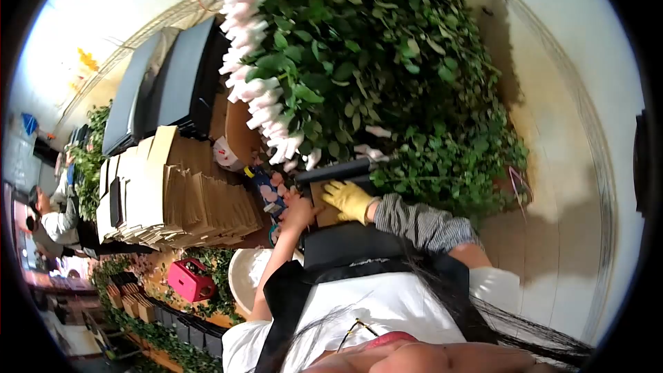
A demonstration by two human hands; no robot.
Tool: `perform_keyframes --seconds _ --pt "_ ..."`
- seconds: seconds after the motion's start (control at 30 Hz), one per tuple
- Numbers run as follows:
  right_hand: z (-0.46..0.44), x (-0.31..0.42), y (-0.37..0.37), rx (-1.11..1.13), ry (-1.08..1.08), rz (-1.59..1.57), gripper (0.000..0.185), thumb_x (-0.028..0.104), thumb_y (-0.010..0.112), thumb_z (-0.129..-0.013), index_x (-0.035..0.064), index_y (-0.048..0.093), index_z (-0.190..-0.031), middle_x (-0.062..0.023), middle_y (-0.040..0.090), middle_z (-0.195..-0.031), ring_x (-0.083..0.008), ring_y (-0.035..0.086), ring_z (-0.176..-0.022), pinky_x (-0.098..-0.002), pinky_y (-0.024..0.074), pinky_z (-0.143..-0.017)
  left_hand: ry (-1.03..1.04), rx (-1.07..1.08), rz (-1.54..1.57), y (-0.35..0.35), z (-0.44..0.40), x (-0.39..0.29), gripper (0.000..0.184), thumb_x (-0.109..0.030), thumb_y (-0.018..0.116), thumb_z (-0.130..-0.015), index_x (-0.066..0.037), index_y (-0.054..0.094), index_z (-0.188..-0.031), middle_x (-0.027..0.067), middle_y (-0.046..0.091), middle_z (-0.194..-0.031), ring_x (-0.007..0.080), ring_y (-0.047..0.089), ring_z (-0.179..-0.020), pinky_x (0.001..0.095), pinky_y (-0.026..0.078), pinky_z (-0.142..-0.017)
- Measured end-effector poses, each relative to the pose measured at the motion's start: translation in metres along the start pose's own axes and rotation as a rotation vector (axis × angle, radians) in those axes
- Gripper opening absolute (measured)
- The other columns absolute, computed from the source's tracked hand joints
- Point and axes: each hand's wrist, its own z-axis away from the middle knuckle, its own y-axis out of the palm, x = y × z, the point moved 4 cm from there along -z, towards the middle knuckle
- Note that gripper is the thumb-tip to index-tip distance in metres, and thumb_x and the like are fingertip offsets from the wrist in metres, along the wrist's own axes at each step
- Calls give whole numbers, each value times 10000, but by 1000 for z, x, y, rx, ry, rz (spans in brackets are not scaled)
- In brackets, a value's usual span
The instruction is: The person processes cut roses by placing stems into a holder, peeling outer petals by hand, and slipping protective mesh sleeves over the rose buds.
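Note:
My right hand (347, 202), in a yellow glove with a striped sleeve above it, lies with spread fingers on a brown cardboard sheet (324, 211). At the sheet's left edge is my bare left hand (297, 211), its fingers bent and its thumb against the cardboard; part of its grip is hidden. A dark, long-edged piece (335, 170) lies just beyond the sheet. Past it rises a big heap of leafy rose stems (380, 62), with white-wrapped flower heads (248, 62) along the left side. Beside my left hand is a blue-and-pink patterned item (271, 190).
Stacked cardboard sheets (183, 200) stand to the left, with black boxes (173, 79) behind them. Below are a pink stool (191, 280), a white bucket (238, 283) and more greenery on the floor. A co-worker (59, 221) is at the far left. A wall borders the right.

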Motion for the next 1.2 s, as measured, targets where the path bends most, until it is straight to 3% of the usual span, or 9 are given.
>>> perform_keyframes --seconds 0.1,0.23,0.3,0.43,0.53,0.73,0.9,1.03,1.2 --pt "3 -2 12 -127 -4 6 815 428 806 -713 94 505 -1394 -143 462 -1476 -323 414 -1367 -458 410 -1056 -74 416 257 -63 0 -52 514 -462 680 -919 48 733 -954 224 724 -946 281 704 -940 386 553 -810" --pt "-2 -4 14 -254 -29 -134 729 379 830 -693 100 559 -1309 -140 502 -1433 -308 464 -1322 -453 442 -1023 297 1143 1610 -106 41 -108 574 -424 459 -1063 28 463 -1417 173 619 -1336 245 578 -1271 344 465 -1060" --pt "15 8 -23 -180 -3 -94 706 394 826 -700 100 573 -1289 -139 499 -1435 -310 466 -1317 -460 436 -1032 185 1222 1166 -64 58 -122 590 -433 482 -1051 19 447 -1430 174 546 -1427 264 533 -1314 352 428 -1091" --pt "21 9 -31 -141 20 -121 666 390 819 -714 100 582 -1264 -135 519 -1395 -303 475 -1301 -454 424 -1049 468 317 184 24 66 -101 502 -247 540 -1019 -18 440 -1454 206 486 -1458 336 482 -1319 397 381 -1098" --pt "19 5 -34 -151 35 -124 645 389 813 -718 106 591 -1253 -121 538 -1348 -296 486 -1281 -447 442 -1013 386 886 586 -16 63 -116 445 -191 522 -1023 -36 473 -1438 174 546 -1417 287 556 -1234 352 446 -1022" --pt "11 2 -9 -257 -2 -173 691 350 836 -654 124 586 -1257 -137 549 -1361 -327 493 -1294 -452 461 -1008 77 338 75 -66 14 -86 319 -362 651 -867 -145 732 -1085 155 735 -949 369 700 -859 451 561 -756" --pt "16 -13 -24 -261 -31 -148 406 266 619 -929 95 585 -1296 -151 566 -1359 -295 524 -1291 -421 454 -1035 -4 250 -156 -27 11 -76 303 -370 677 -800 -109 743 -940 144 730 -864 363 711 -805 479 575 -707" --pt "31 -38 -140 70 -383 -1115 516 356 579 -1015 96 488 -1451 -103 550 -1423 -244 525 -1299 -399 382 -1127 8 139 -68 -18 15 -73 259 -323 684 -824 -74 725 -878 157 724 -819 352 717 -773 466 581 -661" --pt "27 -131 -387 -1127 -257 -291 464 54 552 -982 78 500 -1442 -107 611 -1357 -190 602 -1220 -342 483 -1026 -79 88 -29 -8 26 -64 283 -345 654 -877 -106 720 -1015 160 720 -835 373 699 -776 495 567 -681"
